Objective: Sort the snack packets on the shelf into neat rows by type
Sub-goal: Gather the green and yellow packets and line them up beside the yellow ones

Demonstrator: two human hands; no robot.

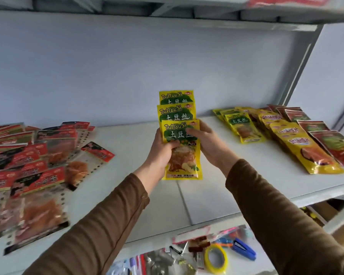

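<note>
Both hands' grip, left and right, clamps three fanned yellow TuDouSi packets.

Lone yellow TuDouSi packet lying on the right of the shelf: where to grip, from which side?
Probably pinch the near bottom edge of the yellow TuDouSi packet, coming from the shelf front. It lies flat; that end looks free, while its right side borders the yellow pile.

A pale lavender back wall is seen behind a white shelf board. A grey metal upright is fixed at the right, and an upper shelf is mounted overhead. Soft, even light is cast throughout.
</note>
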